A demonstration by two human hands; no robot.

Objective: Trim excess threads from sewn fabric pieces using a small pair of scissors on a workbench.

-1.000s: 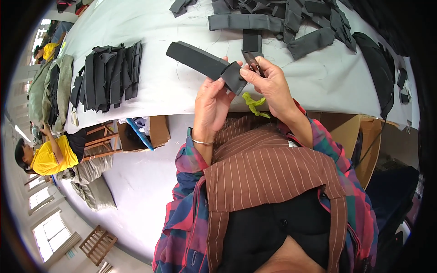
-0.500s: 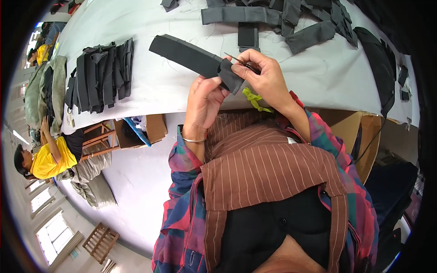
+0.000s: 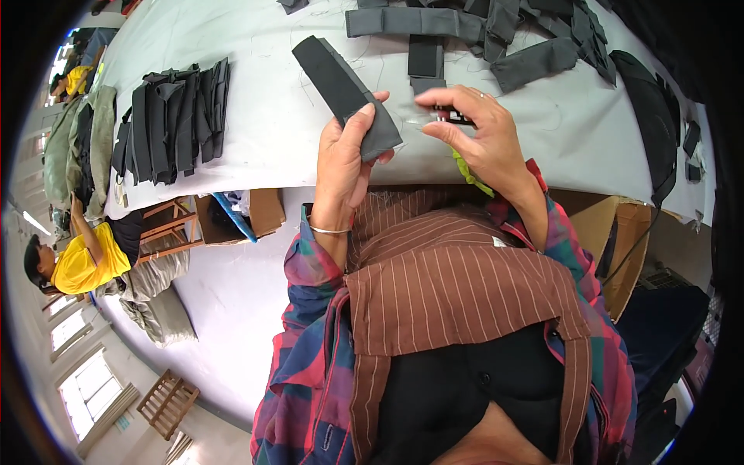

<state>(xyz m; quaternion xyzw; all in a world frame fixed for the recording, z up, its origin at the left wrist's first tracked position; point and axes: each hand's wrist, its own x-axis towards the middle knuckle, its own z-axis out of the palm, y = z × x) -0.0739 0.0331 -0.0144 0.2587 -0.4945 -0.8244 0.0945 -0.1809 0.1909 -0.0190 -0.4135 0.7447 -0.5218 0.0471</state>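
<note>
My left hand [image 3: 339, 167] is closed around the lower end of a dark grey fabric strip [image 3: 332, 74], thumb on top. The strip slants up and away to the left above the white-covered table. Just to the right, apart from the strip, my right hand [image 3: 494, 138] holds small thread snips [image 3: 454, 116] between thumb and fingers. Their black handle shows, while the blade end is smeared by motion. A yellow-green cord [image 3: 470, 172] hangs below that hand.
A row of stacked dark strips [image 3: 167, 128] lies at the left of the table [image 3: 263, 147]. More loose strips [image 3: 535, 63] are heaped at the far right, near a black bag [image 3: 643, 116]. Cardboard boxes [image 3: 267, 215] stand below. A person in yellow [image 3: 89, 260] works at the left.
My right hand with the snips has drawn away rightward from the strip. My left hand has turned the strip more upright, and its folded lower end now lies flatter.
</note>
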